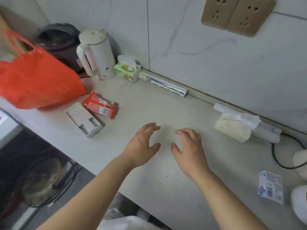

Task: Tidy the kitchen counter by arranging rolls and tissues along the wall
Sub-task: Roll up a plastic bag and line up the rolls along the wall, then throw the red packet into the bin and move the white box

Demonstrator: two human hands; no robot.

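Both hands, left (pixel 142 143) and right (pixel 189 150), hover spread and empty; soft light tissues (pixel 232 128) at 2 o'clock probably squash, so grab the sides.

Both hands, left (pixel 142 146) and right (pixel 189 150), hovered empty with fingers spread over the counter (pixel 149 103). A tissue box (pixel 127 70) and a foil roll (pixel 163 86) lay along the wall (pixel 216 60).

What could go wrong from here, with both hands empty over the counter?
1. The loose tissue stack lies against the clear roll near the wall; grabbing either may scatter sheets.
2. The black cable runs just past that roll's end and could snag.
3. The foil roll lies against the tissue box, beside the kettle; pushing it along the wall might nudge both.
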